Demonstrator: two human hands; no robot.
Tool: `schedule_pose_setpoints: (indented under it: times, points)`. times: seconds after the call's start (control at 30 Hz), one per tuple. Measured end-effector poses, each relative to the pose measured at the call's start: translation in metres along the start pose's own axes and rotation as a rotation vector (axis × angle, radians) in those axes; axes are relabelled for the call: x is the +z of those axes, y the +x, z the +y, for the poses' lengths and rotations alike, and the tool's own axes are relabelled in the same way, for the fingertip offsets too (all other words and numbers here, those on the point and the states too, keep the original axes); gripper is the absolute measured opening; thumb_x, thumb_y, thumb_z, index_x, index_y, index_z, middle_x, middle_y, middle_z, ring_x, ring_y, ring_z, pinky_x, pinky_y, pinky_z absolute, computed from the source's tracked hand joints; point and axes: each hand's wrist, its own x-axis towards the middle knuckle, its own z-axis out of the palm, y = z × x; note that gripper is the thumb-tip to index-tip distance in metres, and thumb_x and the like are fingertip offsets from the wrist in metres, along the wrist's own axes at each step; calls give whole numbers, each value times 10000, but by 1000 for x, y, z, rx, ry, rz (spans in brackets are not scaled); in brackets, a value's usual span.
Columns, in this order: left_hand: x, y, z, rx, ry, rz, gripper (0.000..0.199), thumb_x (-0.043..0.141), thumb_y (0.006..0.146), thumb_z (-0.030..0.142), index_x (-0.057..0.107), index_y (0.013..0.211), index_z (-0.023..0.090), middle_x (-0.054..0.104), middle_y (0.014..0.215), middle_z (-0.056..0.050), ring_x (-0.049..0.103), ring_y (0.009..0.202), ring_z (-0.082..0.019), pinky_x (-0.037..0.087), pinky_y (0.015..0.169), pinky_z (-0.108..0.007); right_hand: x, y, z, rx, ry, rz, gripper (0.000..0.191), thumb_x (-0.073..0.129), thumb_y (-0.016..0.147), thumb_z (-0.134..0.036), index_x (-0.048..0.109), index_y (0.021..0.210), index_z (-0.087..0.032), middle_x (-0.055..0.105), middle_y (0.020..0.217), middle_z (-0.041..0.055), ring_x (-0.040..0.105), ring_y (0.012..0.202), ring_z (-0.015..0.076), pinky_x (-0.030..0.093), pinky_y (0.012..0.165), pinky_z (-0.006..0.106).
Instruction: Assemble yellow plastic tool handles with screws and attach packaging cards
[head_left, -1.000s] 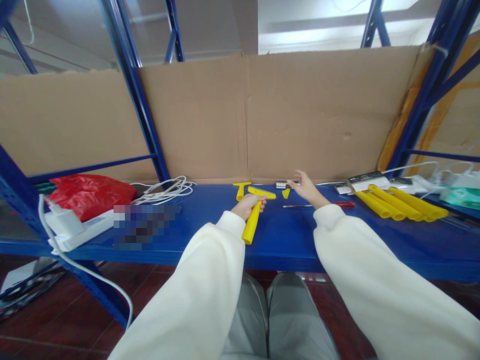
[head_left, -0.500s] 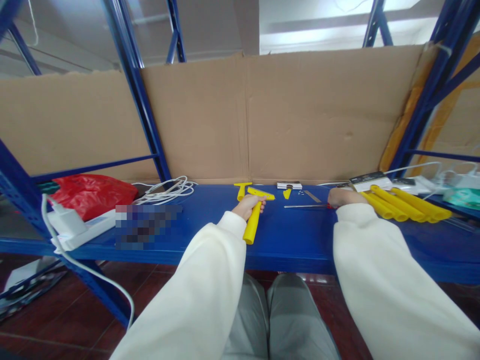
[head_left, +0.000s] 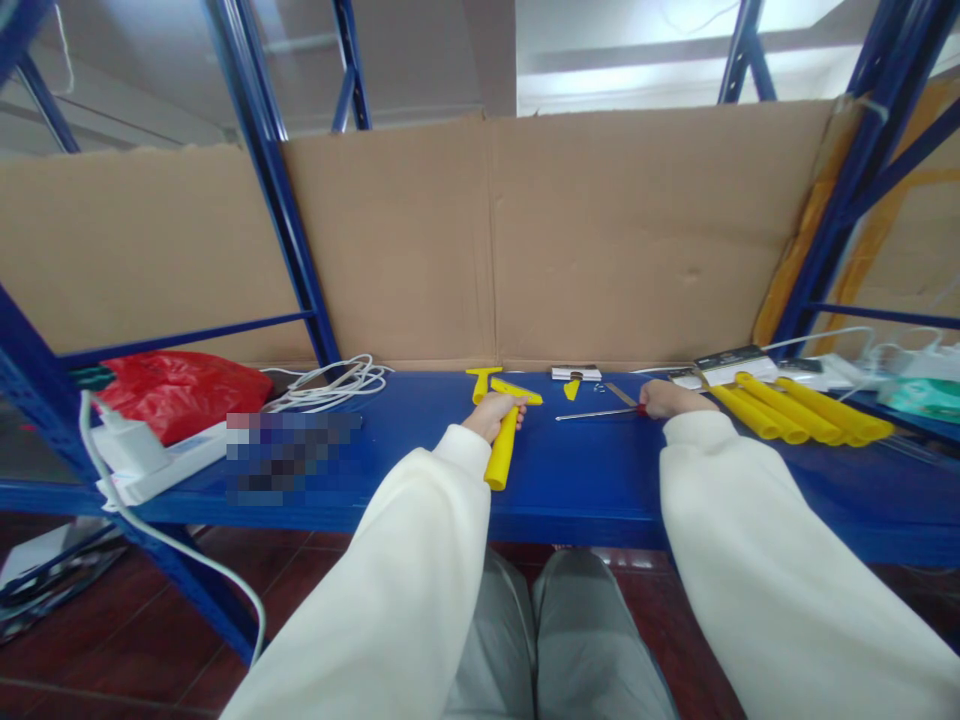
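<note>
My left hand [head_left: 491, 415] is wrapped round a yellow T-shaped scraper [head_left: 501, 460]; its tube handle points toward me and its crosspiece lies at the far end. My right hand [head_left: 667, 400] grips a screwdriver [head_left: 596, 414] by its red handle, the metal shaft pointing left just over the blue shelf. Behind the left hand lies a second yellow T-shaped piece [head_left: 482, 382]. Between the hands, farther back, are a small yellow piece [head_left: 572, 389], a thin metal strip [head_left: 621, 394] and tiny parts [head_left: 599, 387] too small to name.
Several yellow tubes [head_left: 787, 410] lie to the right beside a black-and-white box [head_left: 735, 364]. A small white stack [head_left: 576, 373] sits near the cardboard wall [head_left: 600, 240]. On the left are white cables [head_left: 337, 380], a red bag [head_left: 187, 390] and a power strip [head_left: 176, 465].
My right hand has moved slightly left and lifted the screwdriver, whose tip now reaches farther left and nearer me. The left hand keeps its hold on the scraper, almost still.
</note>
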Motion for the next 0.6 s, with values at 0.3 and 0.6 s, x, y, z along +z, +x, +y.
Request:
schedule_pose_setpoints:
  times: [0.3, 0.6]
  points:
    - [-5, 3, -1, -5, 48, 41, 73, 601, 900, 60, 624, 870, 123, 493, 468, 42, 436, 407, -75, 354, 429, -171, -10, -8, -27, -30, -41, -48, 174, 649, 634, -51, 667, 663, -221, 713, 731, 19, 671, 737, 187, 482, 654, 249]
    - [-6, 10, -2, -14, 4, 55, 171, 741, 802, 52, 607, 850, 147, 494, 487, 58, 426, 405, -65, 355, 439, -176, -8, -3, -24, -111, 49, 21, 169, 655, 648, -77, 663, 720, -230, 706, 697, 1, 663, 699, 179, 508, 677, 248]
